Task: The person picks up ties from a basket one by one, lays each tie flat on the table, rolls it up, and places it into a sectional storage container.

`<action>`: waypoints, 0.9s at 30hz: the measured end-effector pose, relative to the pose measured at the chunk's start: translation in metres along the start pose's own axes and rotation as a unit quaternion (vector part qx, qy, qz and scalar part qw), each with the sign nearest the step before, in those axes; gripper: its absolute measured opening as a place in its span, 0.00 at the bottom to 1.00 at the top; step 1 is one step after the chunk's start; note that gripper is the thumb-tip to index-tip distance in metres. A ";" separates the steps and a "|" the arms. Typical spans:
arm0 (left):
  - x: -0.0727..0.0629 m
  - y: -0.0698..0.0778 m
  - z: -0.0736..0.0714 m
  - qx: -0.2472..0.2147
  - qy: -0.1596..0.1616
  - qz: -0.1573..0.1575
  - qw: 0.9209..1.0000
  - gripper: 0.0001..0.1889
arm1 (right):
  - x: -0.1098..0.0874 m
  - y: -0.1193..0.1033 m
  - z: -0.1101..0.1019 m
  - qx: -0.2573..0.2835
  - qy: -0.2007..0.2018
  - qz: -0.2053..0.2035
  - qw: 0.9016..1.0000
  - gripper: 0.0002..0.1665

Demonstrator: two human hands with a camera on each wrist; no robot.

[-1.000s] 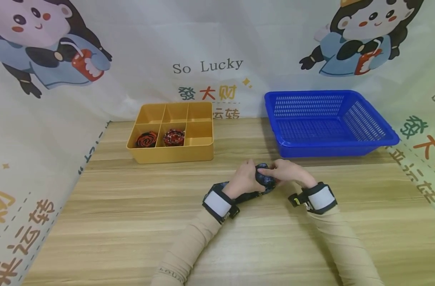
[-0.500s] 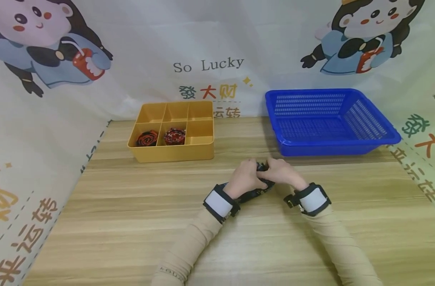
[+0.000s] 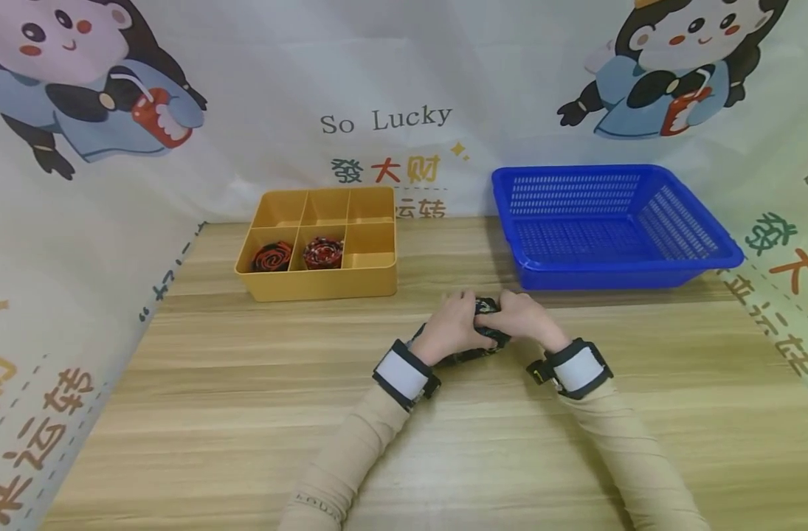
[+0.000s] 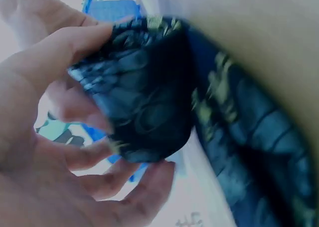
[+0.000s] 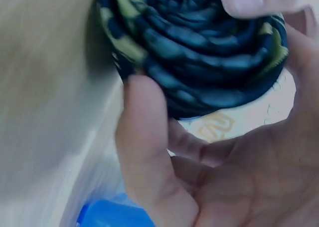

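Observation:
A dark necktie (image 3: 471, 357) with blue-grey and yellowish figures is partly rolled into a coil, in front of the box and basket. My left hand (image 3: 451, 327) holds the coil from the left, thumb and fingers curved around it. From the other side my right hand (image 3: 527, 320) grips it too. In the left wrist view the coil (image 4: 144, 97) sits between the fingers, and a flat loose tail (image 4: 244, 122) runs off to the lower right. The spiral layers of the roll (image 5: 199, 72) show in the right wrist view, with a thumb on its edge.
A yellow six-part box (image 3: 317, 284) stands at the back left. Its two front-left compartments hold a red-and-black roll (image 3: 273, 257) and a red patterned roll (image 3: 323, 253). At the back right is a blue plastic basket (image 3: 603, 277). Printed cloth hangs behind the wooden table (image 3: 244, 413).
Both hands stay on the necktie and turn the roll. The right hand has shifted slightly left, closer to the left hand. Less of the loose tail shows past the left wrist.

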State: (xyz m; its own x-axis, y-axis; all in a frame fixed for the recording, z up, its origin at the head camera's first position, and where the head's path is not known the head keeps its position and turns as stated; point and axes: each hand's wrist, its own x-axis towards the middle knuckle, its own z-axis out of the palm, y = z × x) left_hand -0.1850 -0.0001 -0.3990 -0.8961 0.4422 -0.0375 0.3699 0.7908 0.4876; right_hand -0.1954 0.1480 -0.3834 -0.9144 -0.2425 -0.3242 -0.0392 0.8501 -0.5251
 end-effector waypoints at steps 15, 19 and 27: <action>0.005 -0.015 -0.003 -0.084 -0.026 -0.024 0.996 0.35 | 0.001 0.005 -0.006 0.082 -0.005 -0.006 0.997 0.22; 0.001 -0.011 -0.007 -0.022 -0.036 -0.008 0.999 0.40 | 0.002 -0.001 0.001 0.060 0.028 0.013 0.998 0.25; 0.006 -0.024 -0.012 -0.069 -0.035 0.018 0.997 0.39 | 0.004 -0.002 0.003 0.096 0.011 -0.003 0.995 0.27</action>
State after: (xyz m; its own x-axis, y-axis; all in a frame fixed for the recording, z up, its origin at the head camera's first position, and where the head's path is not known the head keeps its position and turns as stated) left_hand -0.2022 -0.0218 -0.4007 -0.8615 0.5019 -0.0765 0.3603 0.7107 0.6043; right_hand -0.1974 0.1438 -0.3861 -0.9232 -0.2353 -0.3040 0.0304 0.7436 -0.6679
